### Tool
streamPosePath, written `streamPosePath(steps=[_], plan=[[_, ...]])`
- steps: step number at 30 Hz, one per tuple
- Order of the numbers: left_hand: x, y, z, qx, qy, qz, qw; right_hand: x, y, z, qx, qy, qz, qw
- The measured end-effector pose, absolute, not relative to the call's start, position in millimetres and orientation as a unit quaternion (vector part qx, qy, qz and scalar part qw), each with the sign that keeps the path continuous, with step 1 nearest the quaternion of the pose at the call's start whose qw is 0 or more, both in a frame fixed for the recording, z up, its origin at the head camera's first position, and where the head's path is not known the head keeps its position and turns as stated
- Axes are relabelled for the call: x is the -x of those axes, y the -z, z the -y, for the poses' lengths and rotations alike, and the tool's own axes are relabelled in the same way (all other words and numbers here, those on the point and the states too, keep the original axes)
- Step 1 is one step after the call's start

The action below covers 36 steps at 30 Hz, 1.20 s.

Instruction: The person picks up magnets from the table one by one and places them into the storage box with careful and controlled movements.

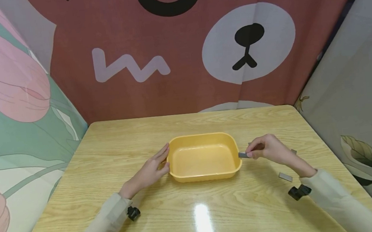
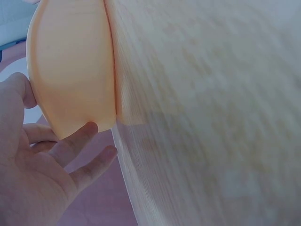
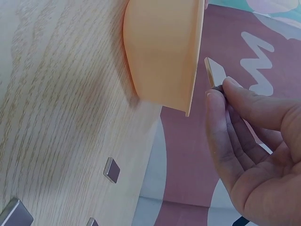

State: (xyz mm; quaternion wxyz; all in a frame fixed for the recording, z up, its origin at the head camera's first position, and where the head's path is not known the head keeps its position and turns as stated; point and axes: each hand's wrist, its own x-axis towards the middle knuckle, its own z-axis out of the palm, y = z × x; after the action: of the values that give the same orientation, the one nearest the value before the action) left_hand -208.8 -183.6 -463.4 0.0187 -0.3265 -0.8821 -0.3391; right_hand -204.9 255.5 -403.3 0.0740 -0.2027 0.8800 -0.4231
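Observation:
A yellow rectangular plastic basin (image 1: pixel 207 176) sits on the table, and no object shows inside it. My left hand (image 1: pixel 149 173) is at its left end, with fingers fairly straight against the wall; the left wrist view shows the fingertips (image 2: pixel 89 128) touching the outside. Just at the basin's right rim, my right hand (image 1: pixel 270 148) pinches a small flat grey metal block (image 1: pixel 243 155) between thumb and fingers. In the right wrist view that block (image 3: pixel 216 73) points past the basin's rim, held above table height.
Several similar grey blocks lie on the wooden table (image 1: pixel 168 214) right of the basin, one (image 1: pixel 285 177) near the right forearm and another (image 1: pixel 293 151) partly behind the wrist. The right wrist view shows a block (image 3: pixel 112 170) too. Printed cloths (image 1: pixel 130 99) surround the table.

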Motion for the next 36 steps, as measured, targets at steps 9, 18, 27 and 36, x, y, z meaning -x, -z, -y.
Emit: streamPosePath(steps=[9,18,27,36], plan=[[208,462,183,0.323,0.34,0.883,0.017,205,404,-252,0.22,0.42,-0.878,0.068],[208,462,183,0.323,0.341,0.883,0.021,206,402,-245,0.225,0.424,-0.874,0.075],[209,463,183,0.326,0.34,0.882,0.029,206,403,-241,0.226,0.429,-0.871,0.082],[208,462,183,0.324,0.341,0.882,0.025,208,406,-237,0.243,0.423,-0.869,0.083]])
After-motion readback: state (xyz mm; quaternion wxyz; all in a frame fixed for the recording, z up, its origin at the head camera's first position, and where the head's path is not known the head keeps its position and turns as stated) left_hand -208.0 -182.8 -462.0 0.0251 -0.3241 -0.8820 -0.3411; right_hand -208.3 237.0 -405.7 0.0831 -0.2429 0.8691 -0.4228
